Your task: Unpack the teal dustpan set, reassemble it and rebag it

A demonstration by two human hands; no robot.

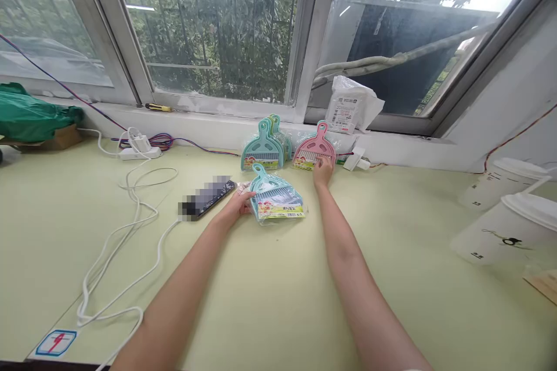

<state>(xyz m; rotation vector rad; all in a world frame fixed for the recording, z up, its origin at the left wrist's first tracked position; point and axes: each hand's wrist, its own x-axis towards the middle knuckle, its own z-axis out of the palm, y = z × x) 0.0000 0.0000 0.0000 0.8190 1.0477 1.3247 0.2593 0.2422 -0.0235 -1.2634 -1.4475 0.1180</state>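
My left hand (240, 206) grips the left edge of a light-blue dustpan-and-brush set (278, 200) in a clear plastic bag with a printed label. The set tilts over the tabletop, its handle pointing away from me. Farther off, my right hand (322, 170) has its fingers closed at the lower right of a pink dustpan-and-brush set (314, 148), also bagged, which stands upright by the sill wall. To its left, several blue-green dustpan-and-brush sets (262, 145) stand one behind another, with a yellowish-green one among them.
A phone (211, 197) lies left of my left hand, near white cables (137, 214) and a power strip (140, 152). White lidded cups (513, 226) stand at the right. On the sill are a wrapped white package (348, 107) and a screwdriver (159, 107). A green bag (35, 116) sits far left.
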